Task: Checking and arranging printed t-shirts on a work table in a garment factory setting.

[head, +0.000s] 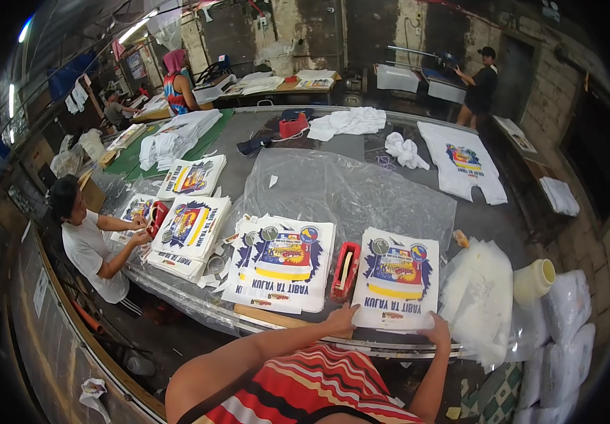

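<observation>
In front of me at the table's near edge lies a white sheet with a printed colour design (396, 275), bearing writing and round emblems. My left hand (343, 319) has its fingers at the lower left corner. My right hand (436, 333) grips the lower right corner, thumb towards the print. A red tape dispenser (345, 271) with a pale roll stands just left of this sheet, above my left hand. Farther left is a stack of similar printed sheets (286, 259), its top sheets slightly fanned.
Right of me are translucent plastic bags (477, 297), a cream plastic container (534, 281) and wrapped white bundles (570, 307). At left, a co-worker (93, 244) handles a second red tape dispenser (157, 217) beside another printed stack (191, 225). A printed white shirt (461, 159) lies at the far right.
</observation>
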`<state>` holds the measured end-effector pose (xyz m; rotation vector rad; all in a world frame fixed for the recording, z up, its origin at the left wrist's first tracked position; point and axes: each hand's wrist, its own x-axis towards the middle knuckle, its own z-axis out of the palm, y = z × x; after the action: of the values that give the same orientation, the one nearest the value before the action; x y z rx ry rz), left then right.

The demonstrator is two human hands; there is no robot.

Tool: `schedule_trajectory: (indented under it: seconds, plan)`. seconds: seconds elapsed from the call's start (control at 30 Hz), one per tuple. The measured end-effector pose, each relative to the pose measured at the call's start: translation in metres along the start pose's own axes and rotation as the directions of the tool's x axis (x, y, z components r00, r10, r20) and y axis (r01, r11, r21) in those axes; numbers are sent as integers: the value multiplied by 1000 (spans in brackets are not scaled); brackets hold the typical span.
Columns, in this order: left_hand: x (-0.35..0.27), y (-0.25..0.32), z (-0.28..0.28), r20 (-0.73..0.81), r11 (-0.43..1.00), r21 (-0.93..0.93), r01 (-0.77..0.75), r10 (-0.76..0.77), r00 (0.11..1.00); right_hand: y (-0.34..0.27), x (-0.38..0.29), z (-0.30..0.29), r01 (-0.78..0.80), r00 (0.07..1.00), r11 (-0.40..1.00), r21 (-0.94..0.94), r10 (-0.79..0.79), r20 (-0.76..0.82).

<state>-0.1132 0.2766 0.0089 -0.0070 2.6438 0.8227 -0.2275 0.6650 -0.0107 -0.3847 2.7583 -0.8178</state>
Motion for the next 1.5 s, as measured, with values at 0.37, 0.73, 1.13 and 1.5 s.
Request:
schedule_trajectory:
  seconds: [0.37,0.73,1.13,1.5]
  plan:
    - [7,8,-9,-9,996,84,-27,28,1000,9,3,-13,4,1000,967,256,0,-12]
    - [-6,-3,-17,-18,983,132,-128,131,991,9,-11,9,-38,988,903,427,97,-116]
    - [2,-33,-27,-12,976,48,-211,212,977,-13,-26,38,-46,969,997,-56,31,-244]
    - [-94,-49,-181,159,613,-723,-319,596,787,-144,-60,85,-214,828,972,-98,127,-546]
